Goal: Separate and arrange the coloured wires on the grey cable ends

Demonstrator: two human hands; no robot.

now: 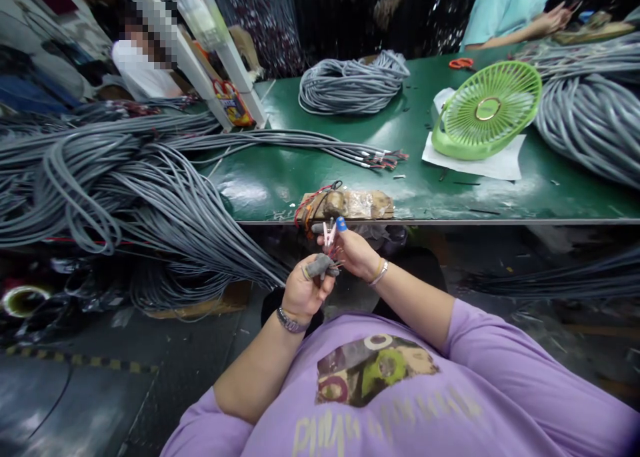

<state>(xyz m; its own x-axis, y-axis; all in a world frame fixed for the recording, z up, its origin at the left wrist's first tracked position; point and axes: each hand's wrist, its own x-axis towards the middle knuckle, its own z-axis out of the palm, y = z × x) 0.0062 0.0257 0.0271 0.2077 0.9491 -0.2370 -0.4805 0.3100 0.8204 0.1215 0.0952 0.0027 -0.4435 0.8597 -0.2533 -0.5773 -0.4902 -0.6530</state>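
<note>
My left hand (pixel 303 287) is closed round the end of a grey cable (pixel 240 253) that runs off to the big bundle on my left; grey finger covers wrap its fingertips. My right hand (pixel 356 251) is closed on a small pink tool (pixel 329 235) held at the cable's end, with a blue cover on one fingertip. Both hands meet just below the front edge of the green table (pixel 350 177). A taped brown block with red wires (pixel 345 205) sits on that edge right above them.
A mass of grey cables (pixel 100 177) hangs over the table's left side. Cut cables with stripped ends (pixel 380 158), a coil (pixel 353 83), a green fan (pixel 487 110) on white paper and more coils (pixel 590 117) lie on the table. Other people are at the far left and far right.
</note>
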